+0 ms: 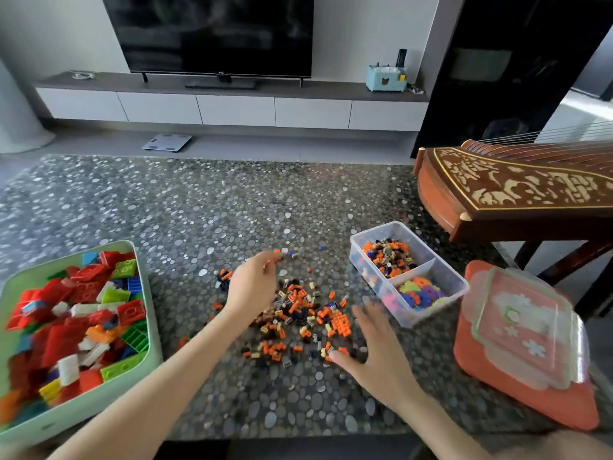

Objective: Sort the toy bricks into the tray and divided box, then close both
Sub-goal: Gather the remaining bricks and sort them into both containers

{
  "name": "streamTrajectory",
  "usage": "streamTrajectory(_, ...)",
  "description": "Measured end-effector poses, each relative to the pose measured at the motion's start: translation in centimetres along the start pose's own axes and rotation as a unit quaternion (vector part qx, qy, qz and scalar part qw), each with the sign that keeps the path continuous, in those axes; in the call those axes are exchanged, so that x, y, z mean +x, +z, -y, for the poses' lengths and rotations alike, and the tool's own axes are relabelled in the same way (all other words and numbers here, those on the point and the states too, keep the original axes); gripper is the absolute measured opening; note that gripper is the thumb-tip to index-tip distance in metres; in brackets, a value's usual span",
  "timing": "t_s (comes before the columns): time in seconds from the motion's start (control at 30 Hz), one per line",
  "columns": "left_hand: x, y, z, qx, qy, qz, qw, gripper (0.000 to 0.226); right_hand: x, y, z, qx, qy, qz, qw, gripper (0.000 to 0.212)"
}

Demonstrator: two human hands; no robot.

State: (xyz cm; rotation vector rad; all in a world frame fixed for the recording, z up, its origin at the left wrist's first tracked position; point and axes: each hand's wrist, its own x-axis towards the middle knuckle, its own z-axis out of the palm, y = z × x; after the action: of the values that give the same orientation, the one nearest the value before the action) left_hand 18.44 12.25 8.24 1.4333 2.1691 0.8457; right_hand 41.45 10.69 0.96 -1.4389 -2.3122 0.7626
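A heap of tiny orange, black and tan bricks (298, 313) lies on the pebble-patterned table (166, 207). My left hand (252, 283) reaches over the heap's far left side, its fingertips down among a few stray bricks; motion blur hides whether it pinches one. My right hand (374, 346) lies flat with spread fingers at the heap's right edge. The green tray (151, 313) at the left is piled with large coloured bricks. The clear divided box (461, 287) at the right holds small bricks in its far compartment and bright flat pieces in the near one.
A clear lid (527, 330) rests on an orange lid (517, 400) at the table's right edge. A carved wooden zither (517, 187) on a stand sits behind the box. Beyond the table are a TV unit and a floor scale (167, 142).
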Motion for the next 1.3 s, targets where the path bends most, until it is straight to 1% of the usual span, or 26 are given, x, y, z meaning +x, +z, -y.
streamTrajectory(0.03, -0.6, -0.3, 2.3, 0.019, -0.016, -0.039, 0.999, 0.034, 0.4, 1.3, -0.1, -0.052, 0.014, 0.009, 0.999, 0.114)
streamTrajectory(0.1, -1.6, -0.3, 6.7, 0.06, -0.05, -0.073, 0.994, 0.04, 1.7, 3.4, 0.2, -0.137, 0.016, -0.013, 0.99, 0.122)
streamTrajectory(0.17, -3.3, 0.4, 9.6, 0.079, -0.107, -0.065, 0.989, 0.048, 3.1, 4.7, 1.0, -0.16, 0.012, -0.029, 0.987, 0.121)
streamTrajectory(0.2, -4.4, 1.1, 10.4, 0.105, -0.134, -0.054, 0.984, 0.053, 3.8, 5.0, 1.3, -0.163, 0.008, -0.029, 0.986, 0.12)
streamTrajectory(0.23, -5.5, 1.7, 11.1, 0.154, -0.147, -0.045, 0.976, 0.057, 4.5, 5.3, 1.9, -0.168, 0.002, -0.027, 0.985, 0.12)
streamTrajectory(0.3, -6.7, 3.1, 11.6, 0.242, -0.138, -0.039, 0.96, 0.065, 5.9, 5.4, 2.7, -0.175, -0.012, -0.022, 0.984, 0.12)
streamTrajectory(0.33, -6.7, 3.5, 11.9, 0.259, -0.134, -0.038, 0.956, 0.066, 6.6, 5.6, 3.1, -0.179, -0.022, -0.01, 0.984, 0.12)
streamTrajectory(0.37, -6.3, 3.8, 11.8, 0.262, -0.128, -0.037, 0.956, 0.067, 7.2, 5.6, 3.3, -0.177, -0.033, 0.0, 0.984, 0.119)
streamTrajectory(0.43, -4.9, 4.0, 11.4, 0.228, -0.09, -0.036, 0.969, 0.065, 8.2, 5.7, 3.9, -0.167, -0.061, 0.018, 0.984, 0.114)
streamTrajectory(0.47, -4.2, 4.1, 11.3, 0.208, -0.055, -0.042, 0.976, 0.065, 8.6, 5.9, 4.3, -0.157, -0.074, 0.021, 0.985, 0.108)
streamTrajectory(0.5, -3.6, 4.2, 11.2, 0.193, -0.017, -0.046, 0.98, 0.068, 8.9, 6.2, 4.6, -0.146, -0.089, 0.015, 0.985, 0.098)
streamTrajectory(0.57, -2.5, 4.4, 10.9, 0.168, 0.042, -0.035, 0.984, 0.074, 9.1, 6.9, 5.0, -0.137, -0.132, -0.022, 0.981, 0.07)
streamTrajectory(0.6, -2.0, 4.6, 10.9, 0.163, 0.063, -0.025, 0.984, 0.074, 9.1, 7.1, 5.1, -0.146, -0.157, -0.053, 0.975, 0.059)
streamTrajectory(0.67, -1.1, 4.8, 10.8, 0.164, 0.082, -0.015, 0.983, 0.065, 9.0, 7.5, 5.0, -0.171, -0.186, -0.104, 0.962, 0.043)
streamTrajectory(0.73, -0.3, 5.1, 10.7, 0.168, 0.111, -0.026, 0.979, 0.056, 9.1, 7.5, 4.9, -0.195, -0.19, -0.131, 0.953, 0.035)
streamTrajectory(0.83, 0.7, 5.5, 10.7, 0.167, 0.155, -0.077, 0.971, 0.042, 9.7, 7.4, 4.7, -0.228, -0.189, -0.146, 0.944, 0.03)
streamTrajectory(0.9, 1.0, 5.7, 10.4, 0.177, 0.166, -0.093, 0.966, 0.038, 10.1, 7.5, 4.5, -0.234, -0.199, -0.153, 0.939, 0.029)
streamTrajectory(0.97, 1.1, 5.8, 10.2, 0.193, 0.161, -0.096, 0.963, 0.038, 10.5, 7.2, 4.6, -0.23, -0.208, -0.156, 0.938, 0.03)
streamTrajectory(1.07, 1.2, 6.0, 10.1, 0.2, 0.146, -0.109, 0.963, 0.039, 11.2, 6.9, 4.5, -0.209, -0.198, -0.148, 0.946, 0.033)
streamTrajectory(1.17, 1.3, 6.3, 10.2, 0.195, 0.15, -0.123, 0.961, 0.04, 11.5, 6.5, 4.9, -0.134, -0.122, -0.149, 0.972, 0.036)
streamTrajectory(1.23, 1.4, 6.5, 10.5, 0.197, 0.156, -0.127, 0.959, 0.041, 11.6, 5.9, 5.5, -0.047, -0.041, -0.141, 0.988, 0.036)
streamTrajectory(1.27, 1.4, 6.5, 10.6, 0.197, 0.157, -0.128, 0.959, 0.042, 11.7, 5.3, 5.8, 0.025, -0.002, -0.128, 0.991, 0.036)
streamTrajectory(1.3, 1.4, 6.5, 10.6, 0.197, 0.158, -0.13, 0.959, 0.042, 11.6, 4.3, 6.1, 0.102, 0.028, -0.119, 0.987, 0.037)
